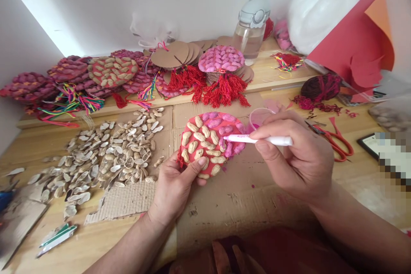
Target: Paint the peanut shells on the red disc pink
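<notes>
In the centre of the frame, the left hand (178, 186) holds a round red disc covered with peanut shells (208, 137), its grip pinched at the lower left edge with the thumb lying over the front. The disc is tilted toward the camera above a flat brown cardboard sheet (244, 205) on the pale wooden desk (346, 184). Shells along its top and right side are pink; those at the left and bottom are plain tan. Right of centre, the right hand (295, 158) has its grip closed around a slim white pen-shaped tool (272, 140), whose pink tip meets the shells on the disc's right side. Just behind these fingers stands a small clear cup with pink liquid (257, 117), partly hidden. Loose tan peanut shells (125, 154) spread over the left of the frame. Across the upper middle, a raised wooden ledge (289, 80) carries a pink shell-covered disc with a red tassel (221, 59), plain brown cardboard discs (171, 54) and a clear bottle with a grey lid (248, 38). Toward the right lie red-handled scissors (345, 150), below a dark ball of yarn (316, 87).
</notes>
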`<state>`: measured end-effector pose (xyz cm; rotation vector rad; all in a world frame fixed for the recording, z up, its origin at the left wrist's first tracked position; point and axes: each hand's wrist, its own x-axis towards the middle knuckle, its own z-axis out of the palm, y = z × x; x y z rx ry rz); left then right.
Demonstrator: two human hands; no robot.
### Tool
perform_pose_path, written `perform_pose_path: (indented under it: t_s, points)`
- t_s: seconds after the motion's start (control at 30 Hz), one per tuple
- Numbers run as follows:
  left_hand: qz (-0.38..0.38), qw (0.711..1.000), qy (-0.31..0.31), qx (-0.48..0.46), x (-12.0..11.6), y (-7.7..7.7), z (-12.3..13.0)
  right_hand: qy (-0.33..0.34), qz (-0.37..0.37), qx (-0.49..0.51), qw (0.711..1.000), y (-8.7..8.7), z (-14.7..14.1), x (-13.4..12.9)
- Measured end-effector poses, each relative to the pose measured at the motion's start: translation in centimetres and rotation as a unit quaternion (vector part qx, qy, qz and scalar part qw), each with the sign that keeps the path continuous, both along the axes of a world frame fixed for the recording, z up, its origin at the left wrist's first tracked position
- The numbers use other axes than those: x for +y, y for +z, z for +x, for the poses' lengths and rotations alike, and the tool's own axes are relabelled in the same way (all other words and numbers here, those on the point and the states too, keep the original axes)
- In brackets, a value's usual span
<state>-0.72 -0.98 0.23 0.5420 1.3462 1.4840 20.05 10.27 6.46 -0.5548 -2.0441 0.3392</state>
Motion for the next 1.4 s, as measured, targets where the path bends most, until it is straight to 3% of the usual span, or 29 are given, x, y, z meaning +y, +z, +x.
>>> perform_pose_path:
  t_s: [0.4,1.0,1.4]
  points:
    - [-0.007,1.0,0.003,0.005,-0.03,0.16,0.02,-0.007,0.005,-0.004,1.0,-0.21,-0.04,0.02]
    - [-0.012,1.0,0.018,-0.015,0.2,0.51,0.22,-0.024,0.106,-0.045,0.993,-0.43,-0.21,-0.23]
    - [-0.009,0.999,0.015,-0.035,0.16,0.8,0.41,-0.008,0.069,-0.024,0.997,-0.52,-0.24,-0.42]
